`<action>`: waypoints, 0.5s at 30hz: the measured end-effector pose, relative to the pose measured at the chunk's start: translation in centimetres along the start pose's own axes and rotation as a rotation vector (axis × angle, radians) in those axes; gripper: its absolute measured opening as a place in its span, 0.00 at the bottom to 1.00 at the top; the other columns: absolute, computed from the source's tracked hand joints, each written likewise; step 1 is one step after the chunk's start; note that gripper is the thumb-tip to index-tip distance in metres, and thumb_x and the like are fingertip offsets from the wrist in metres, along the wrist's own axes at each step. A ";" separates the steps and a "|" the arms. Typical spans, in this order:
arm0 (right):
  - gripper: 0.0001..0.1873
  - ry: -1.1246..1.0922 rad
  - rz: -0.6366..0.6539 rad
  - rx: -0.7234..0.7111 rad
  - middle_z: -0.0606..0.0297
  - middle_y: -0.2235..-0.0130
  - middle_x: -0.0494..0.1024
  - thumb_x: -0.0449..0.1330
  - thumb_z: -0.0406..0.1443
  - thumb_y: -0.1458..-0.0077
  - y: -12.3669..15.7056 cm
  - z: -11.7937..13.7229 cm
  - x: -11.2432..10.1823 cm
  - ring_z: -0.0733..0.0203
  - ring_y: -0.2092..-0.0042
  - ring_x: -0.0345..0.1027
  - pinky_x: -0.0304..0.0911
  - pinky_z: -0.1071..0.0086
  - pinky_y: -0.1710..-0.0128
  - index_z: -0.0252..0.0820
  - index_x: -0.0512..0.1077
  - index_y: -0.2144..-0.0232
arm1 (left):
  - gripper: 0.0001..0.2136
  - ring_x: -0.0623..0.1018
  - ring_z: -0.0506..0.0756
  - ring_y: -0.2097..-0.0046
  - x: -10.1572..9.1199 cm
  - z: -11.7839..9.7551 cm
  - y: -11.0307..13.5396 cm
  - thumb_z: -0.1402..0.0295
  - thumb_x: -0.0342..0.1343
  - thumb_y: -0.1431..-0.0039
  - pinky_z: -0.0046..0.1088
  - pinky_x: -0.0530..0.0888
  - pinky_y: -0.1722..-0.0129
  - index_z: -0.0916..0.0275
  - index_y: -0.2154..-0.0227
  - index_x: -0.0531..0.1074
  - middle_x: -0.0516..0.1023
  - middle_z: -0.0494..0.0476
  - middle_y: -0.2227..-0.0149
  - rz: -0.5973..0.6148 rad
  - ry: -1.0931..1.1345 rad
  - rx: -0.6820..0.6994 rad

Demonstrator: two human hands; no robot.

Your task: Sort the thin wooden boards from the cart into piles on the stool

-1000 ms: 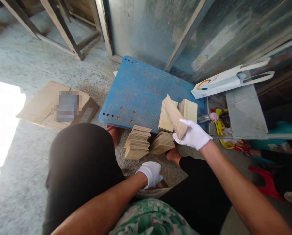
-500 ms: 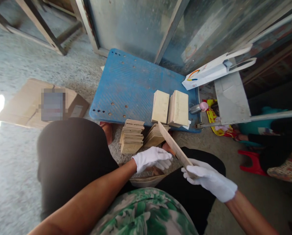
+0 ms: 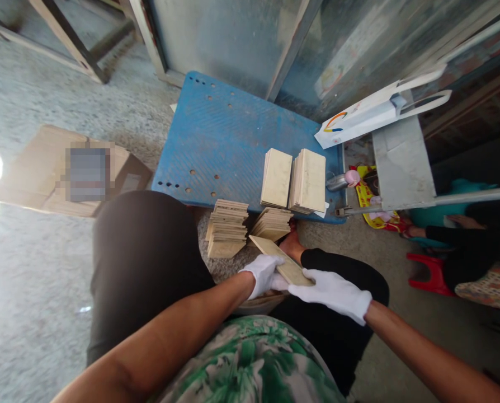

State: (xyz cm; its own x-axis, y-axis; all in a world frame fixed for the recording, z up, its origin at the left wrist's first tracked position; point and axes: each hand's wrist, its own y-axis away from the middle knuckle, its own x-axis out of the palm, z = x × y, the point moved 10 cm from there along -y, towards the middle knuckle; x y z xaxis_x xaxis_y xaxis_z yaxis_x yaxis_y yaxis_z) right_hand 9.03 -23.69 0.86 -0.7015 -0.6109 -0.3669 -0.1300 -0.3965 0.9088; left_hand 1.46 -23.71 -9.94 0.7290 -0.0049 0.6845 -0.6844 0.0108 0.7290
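Both my hands wear white gloves and meet over my lap on one thin wooden board (image 3: 277, 259). My right hand (image 3: 331, 292) grips its near end from the right. My left hand (image 3: 264, 273) is closed on its left edge, fingers curled under it. Just beyond the board, two stacks of similar wooden pieces (image 3: 227, 228) stand on the ground between my knees. Two more stacks of boards (image 3: 294, 179) lie on the near right corner of a blue perforated platform (image 3: 225, 145).
A flattened cardboard box (image 3: 48, 173) lies on the concrete floor at left. A white paper bag (image 3: 367, 115) leans on a grey panel (image 3: 401, 162) at right. Another person sits at far right by a red stool (image 3: 432, 277). Metal wall sheets stand behind the platform.
My right hand carried the board from the stacks on the blue platform back toward my lap and laid it flatter. My left hand rose and closed on its left edge.
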 end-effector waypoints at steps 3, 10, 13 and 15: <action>0.34 0.026 -0.029 -0.095 0.58 0.54 0.77 0.60 0.56 0.53 0.4 1.3 -0.4 0.52 0.55 0.72 0.65 0.68 0.57 0.41 0.72 0.50 | 0.13 0.80 0.58 0.67 -0.8 -0.5 -0.5 0.73 0.49 0.44 0.32 0.77 0.70 0.70 0.55 0.65 0.78 0.64 0.66 -0.013 0.036 0.027; 0.31 0.447 -0.230 -0.161 0.55 0.47 0.73 0.58 0.47 0.46 0.3 0.9 -1.2 0.49 0.51 0.70 0.63 0.64 0.52 0.44 0.64 0.42 | 0.07 0.79 0.52 0.72 -0.7 -1.1 -0.3 0.74 0.47 0.42 0.26 0.77 0.71 0.71 0.64 0.67 0.77 0.62 0.70 0.003 0.038 0.001; 0.27 0.669 -0.268 -0.126 0.53 0.50 0.75 0.49 0.37 0.40 -0.9 0.1 -0.4 0.50 0.57 0.73 0.64 0.61 0.56 0.44 0.59 0.38 | 0.08 0.76 0.49 0.77 -1.3 -1.4 -0.4 0.71 0.47 0.39 0.23 0.75 0.74 0.71 0.67 0.68 0.77 0.61 0.73 -0.023 0.018 0.004; 0.26 0.737 -0.274 -0.109 0.53 0.53 0.76 0.47 0.38 0.38 -1.9 -0.2 0.0 0.50 0.61 0.74 0.65 0.61 0.60 0.45 0.58 0.38 | 0.14 0.75 0.50 0.79 -2.1 -1.3 -0.3 0.62 0.47 0.37 0.23 0.74 0.77 0.70 0.69 0.69 0.77 0.61 0.76 -0.049 -0.027 -0.019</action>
State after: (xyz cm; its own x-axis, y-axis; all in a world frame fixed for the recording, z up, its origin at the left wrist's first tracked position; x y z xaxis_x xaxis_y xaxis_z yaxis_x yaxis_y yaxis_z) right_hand 9.37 -23.08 -0.87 -0.0045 -0.7630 -0.6463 -0.1348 -0.6400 0.7565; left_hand 0.15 -22.45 -11.66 0.7608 -0.0325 0.6482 -0.6475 0.0290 0.7615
